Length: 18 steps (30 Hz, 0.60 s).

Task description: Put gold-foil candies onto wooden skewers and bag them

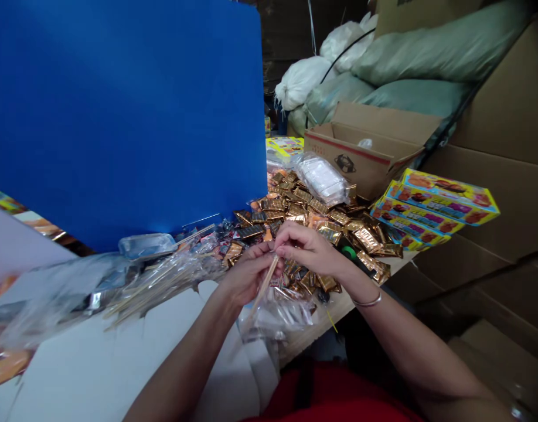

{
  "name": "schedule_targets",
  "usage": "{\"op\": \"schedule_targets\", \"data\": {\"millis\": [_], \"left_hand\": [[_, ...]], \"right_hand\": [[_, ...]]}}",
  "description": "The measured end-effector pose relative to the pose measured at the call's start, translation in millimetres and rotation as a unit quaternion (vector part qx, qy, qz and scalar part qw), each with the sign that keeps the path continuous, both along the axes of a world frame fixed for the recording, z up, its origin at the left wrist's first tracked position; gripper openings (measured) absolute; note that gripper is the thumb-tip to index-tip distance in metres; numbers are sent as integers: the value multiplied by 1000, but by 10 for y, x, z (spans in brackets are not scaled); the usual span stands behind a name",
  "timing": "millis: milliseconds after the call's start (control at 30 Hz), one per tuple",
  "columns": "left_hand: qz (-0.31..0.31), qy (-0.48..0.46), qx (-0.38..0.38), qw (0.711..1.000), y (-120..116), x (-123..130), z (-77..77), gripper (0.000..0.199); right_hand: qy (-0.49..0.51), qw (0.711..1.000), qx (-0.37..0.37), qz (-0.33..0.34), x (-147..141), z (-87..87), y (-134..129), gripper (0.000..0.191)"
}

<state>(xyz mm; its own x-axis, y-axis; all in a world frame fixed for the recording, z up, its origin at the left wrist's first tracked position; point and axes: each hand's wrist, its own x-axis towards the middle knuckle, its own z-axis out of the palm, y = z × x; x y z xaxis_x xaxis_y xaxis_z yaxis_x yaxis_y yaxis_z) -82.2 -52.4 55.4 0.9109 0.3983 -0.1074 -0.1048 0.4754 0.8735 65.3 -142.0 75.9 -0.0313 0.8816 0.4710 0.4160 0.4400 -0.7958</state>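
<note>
Your left grip point(248, 276) and right grip point(308, 249) are closed on a wooden stick point(263, 288), held over a plastic bag point(280, 316) near the front edge of the counter point(326, 321); gold foil packets point(322, 220) crowd just ahead; skewers point(159, 287) lie to your left; a blue board point(119, 117) stands behind them.

The head-worn camera looks forward and down, close over the hands point(306, 249).
</note>
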Motion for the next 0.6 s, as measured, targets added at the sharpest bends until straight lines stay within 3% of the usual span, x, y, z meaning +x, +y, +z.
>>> {"op": "schedule_targets", "data": {"millis": [67, 133, 233, 300, 367, 400, 433, 467, 500, 600], "left_hand": [[9, 16, 81, 997, 21, -35, 58, 24], [6, 27, 208, 978, 79, -84, 114, 26], [25, 76, 424, 902, 321, -185, 132, 27], [93, 159, 560, 808, 614, -295, 58, 30], [176, 298, 658, 669, 976, -456, -95, 30], [204, 385, 678, 591, 1159, -552, -195, 30], [210, 467, 673, 535, 1329, -654, -304, 30], [196, 524, 653, 510, 1478, -755, -415, 30], [189, 548, 639, 506, 1599, -848, -521, 29], [183, 563, 610, 526, 1777, -1029, -759, 33]], "right_hand": [[27, 999, -23, -20, -26, -14, 13, 15], [31, 997, -11, -75, -53, -85, 62, 14], [46, 988, -39, -145, -39, -342, 217, 24], [23, 973, -140, -180, -8, -601, 341, 32], [-44, 947, -231, -218, -5, -885, 442, 31], [-74, 935, -258, -233, -24, -1020, 481, 29], [-95, 925, -272, -248, -57, -1143, 514, 27], [-108, 917, -281, -261, -101, -1252, 543, 26], [-120, 909, -290, -274, -151, -1344, 571, 23], [-142, 885, -327, -299, -285, -1533, 667, 13]]}}
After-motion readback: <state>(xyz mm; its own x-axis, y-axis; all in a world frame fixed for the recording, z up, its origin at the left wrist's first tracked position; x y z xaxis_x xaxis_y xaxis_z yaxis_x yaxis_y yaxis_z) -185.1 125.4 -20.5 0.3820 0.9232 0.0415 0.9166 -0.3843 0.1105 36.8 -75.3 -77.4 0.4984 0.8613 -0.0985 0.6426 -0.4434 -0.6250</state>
